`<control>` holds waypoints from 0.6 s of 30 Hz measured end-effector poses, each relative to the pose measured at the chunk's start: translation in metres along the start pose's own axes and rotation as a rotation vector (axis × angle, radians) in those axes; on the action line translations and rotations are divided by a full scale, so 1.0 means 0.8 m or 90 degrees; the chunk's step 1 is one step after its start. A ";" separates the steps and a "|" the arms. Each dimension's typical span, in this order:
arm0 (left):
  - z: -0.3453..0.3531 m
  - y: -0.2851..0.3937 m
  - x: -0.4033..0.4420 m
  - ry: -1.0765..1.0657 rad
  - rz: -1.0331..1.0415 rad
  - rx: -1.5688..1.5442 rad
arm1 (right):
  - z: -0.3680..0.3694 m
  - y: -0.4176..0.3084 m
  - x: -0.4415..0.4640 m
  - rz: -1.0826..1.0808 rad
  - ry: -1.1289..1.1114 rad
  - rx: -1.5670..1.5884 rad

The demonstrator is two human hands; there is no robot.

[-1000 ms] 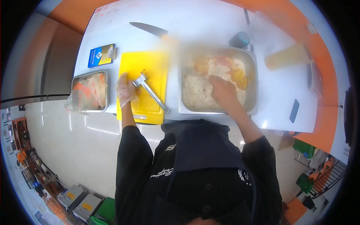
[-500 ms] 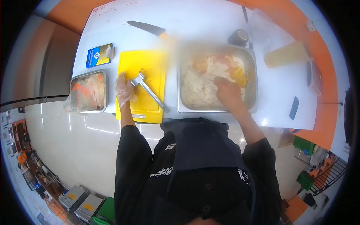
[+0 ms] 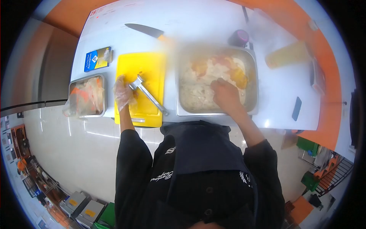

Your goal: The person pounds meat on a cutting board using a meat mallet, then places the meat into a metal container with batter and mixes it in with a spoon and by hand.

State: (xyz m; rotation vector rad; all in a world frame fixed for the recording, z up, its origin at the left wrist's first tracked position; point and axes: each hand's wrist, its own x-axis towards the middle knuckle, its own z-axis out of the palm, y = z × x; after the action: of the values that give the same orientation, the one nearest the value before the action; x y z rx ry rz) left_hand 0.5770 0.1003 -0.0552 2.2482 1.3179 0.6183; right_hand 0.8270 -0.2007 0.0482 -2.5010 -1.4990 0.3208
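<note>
Little has changed: the right hand (image 3: 228, 96) stays curled at the pale mixture (image 3: 196, 93) in the right-side steel pan (image 3: 178, 87), the gloved left hand (image 3: 124, 93) on the yellow board (image 3: 151, 61) beside a mallet (image 3: 152, 99), any grasp impossible to tell, so work apparently remains at the pan
</note>
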 end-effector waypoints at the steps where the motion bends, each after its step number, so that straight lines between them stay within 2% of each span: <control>1: -0.007 0.017 0.000 -0.045 -0.072 -0.058 | 0.005 0.002 0.001 -0.008 -0.005 -0.015; 3: -0.022 0.038 0.003 -0.123 -0.224 -0.174 | -0.004 0.003 -0.007 -0.006 -0.031 -0.022; 6: 0.006 -0.016 0.004 -0.050 -0.112 -0.105 | -0.020 0.027 -0.016 0.003 -0.062 -0.084; 10: -0.014 0.025 0.002 -0.067 -0.105 -0.102 | -0.032 0.058 -0.023 0.043 0.029 -0.107; 12: -0.021 0.035 0.000 -0.060 -0.104 -0.071 | -0.040 0.047 -0.025 0.068 -0.011 -0.091; 15: 0.002 -0.009 0.005 -0.034 -0.033 -0.068 | -0.037 0.041 -0.030 0.092 -0.099 -0.069; 16: -0.001 0.000 0.005 -0.057 -0.076 -0.084 | -0.033 0.043 -0.031 0.098 -0.134 -0.063; 18: -0.014 0.026 0.003 -0.093 -0.169 -0.118 | -0.030 0.064 -0.035 0.087 -0.074 -0.017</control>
State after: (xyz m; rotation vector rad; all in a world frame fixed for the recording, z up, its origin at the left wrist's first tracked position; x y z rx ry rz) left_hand 0.5854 0.0950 -0.0333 1.8926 1.3921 0.4512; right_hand 0.8640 -0.2506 0.0585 -2.6537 -1.3831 0.4786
